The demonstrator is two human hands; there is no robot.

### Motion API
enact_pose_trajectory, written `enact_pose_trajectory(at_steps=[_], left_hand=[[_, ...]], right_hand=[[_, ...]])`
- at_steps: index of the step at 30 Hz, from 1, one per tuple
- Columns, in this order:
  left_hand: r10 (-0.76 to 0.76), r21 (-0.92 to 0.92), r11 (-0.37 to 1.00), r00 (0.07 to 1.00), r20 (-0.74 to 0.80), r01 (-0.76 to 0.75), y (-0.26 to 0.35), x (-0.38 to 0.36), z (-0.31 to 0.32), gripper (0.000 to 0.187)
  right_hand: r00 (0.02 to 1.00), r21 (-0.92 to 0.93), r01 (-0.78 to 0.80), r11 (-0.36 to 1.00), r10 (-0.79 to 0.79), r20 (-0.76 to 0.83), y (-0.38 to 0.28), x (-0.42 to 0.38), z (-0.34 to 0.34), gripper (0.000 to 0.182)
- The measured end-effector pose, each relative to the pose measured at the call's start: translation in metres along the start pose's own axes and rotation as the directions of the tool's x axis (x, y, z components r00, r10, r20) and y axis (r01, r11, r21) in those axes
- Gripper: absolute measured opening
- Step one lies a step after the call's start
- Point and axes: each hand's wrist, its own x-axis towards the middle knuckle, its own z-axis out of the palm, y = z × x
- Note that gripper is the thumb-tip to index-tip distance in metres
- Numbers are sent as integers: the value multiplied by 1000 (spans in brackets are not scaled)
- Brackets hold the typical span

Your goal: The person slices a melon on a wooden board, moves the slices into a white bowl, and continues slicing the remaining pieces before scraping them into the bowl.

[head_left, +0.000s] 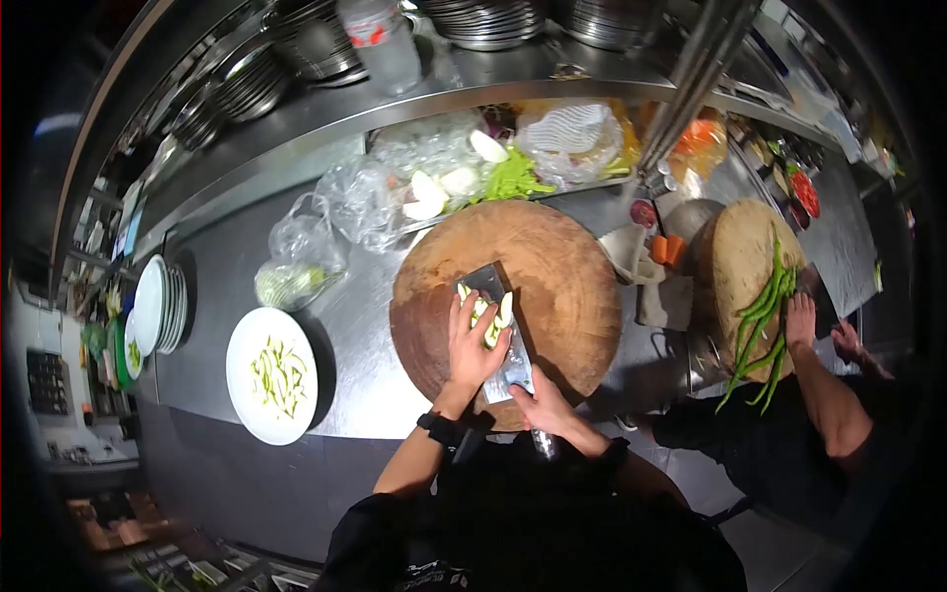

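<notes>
My right hand (545,405) is closed round the handle of a cleaver (513,371), whose broad blade lies flat over the round wooden chopping block (582,286). Cut pale-green vegetable pieces (504,312) rest on the blade. My left hand (474,347) curls over these pieces, fingers slightly apart, holding them against the metal; its fingertips are partly hidden among them. To the left, a white plate (237,380) carries thin green and pale slices (279,377).
A bagged vegetable (291,284), white onion pieces (426,194) and leafy greens (518,176) lie behind the block. Plates (153,296) are stacked at left. At right, a co-worker's hand (800,321) touches long green peppers (764,306) on another block (725,266). A steel shelf (473,84) runs above.
</notes>
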Motion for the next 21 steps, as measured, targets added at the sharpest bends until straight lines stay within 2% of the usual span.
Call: enact_pose_trajectory(at_steps=[5,8,10,14,17,21], left_hand=[[-79,-65,995,986,-148,70,-10,-1,-22,37],[-136,-14,991,965,-223,137,-41,-7,-67,44],[-181,14,982,950,-256,190,-71,-16,-110,52],[-217,186,937,909,-356,296,-142,-51,-206,48],[-297,318,861,899,-323,398,-192,-85,-268,39],[-336,309,835,867,-368,455,-240,-108,-309,36]], right_hand=[[999,-78,27,997,-26,23,-19,3,24,20],[990,-64,53,997,-44,136,-30,22,65,19],[975,-67,46,997,-31,222,-47,35,108,18],[906,-214,82,973,16,422,-66,73,214,20],[826,-134,30,991,51,561,-67,99,293,23],[784,-182,-16,983,125,608,-75,111,358,23]])
